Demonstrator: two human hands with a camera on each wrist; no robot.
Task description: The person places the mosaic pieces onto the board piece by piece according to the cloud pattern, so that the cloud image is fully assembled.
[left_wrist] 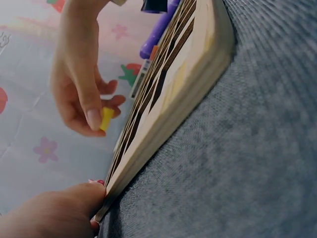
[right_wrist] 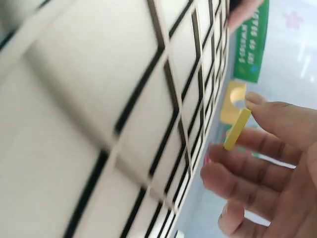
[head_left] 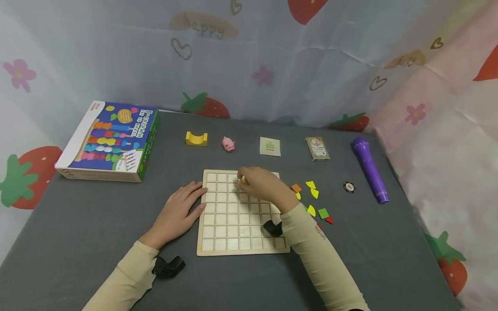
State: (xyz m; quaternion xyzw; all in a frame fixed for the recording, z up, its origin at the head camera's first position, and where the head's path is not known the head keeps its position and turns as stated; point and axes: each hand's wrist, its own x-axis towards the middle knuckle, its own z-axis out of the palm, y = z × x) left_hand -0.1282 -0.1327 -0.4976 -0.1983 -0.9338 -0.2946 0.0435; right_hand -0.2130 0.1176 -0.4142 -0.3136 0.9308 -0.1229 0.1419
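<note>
Fingers (right_wrist: 282, 121) pinching yellow piece (right_wrist: 237, 131), gridded wooden board (head_left: 220, 219)

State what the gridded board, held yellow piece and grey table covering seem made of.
Gridded board: likely wood, matte; pale tan, seemingly layered edge. Yellow piece: painted wood or plastic, uncertain; evenly coloured, smooth. Grey table covering: probably woven fabric, dull; fine weave shows up close.

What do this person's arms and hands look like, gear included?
The left hand and right hand are ungloved. Left sleeve and right sleeve are beige, the right one bearing a small dark marking. A curved black device sits at each wrist.
</note>
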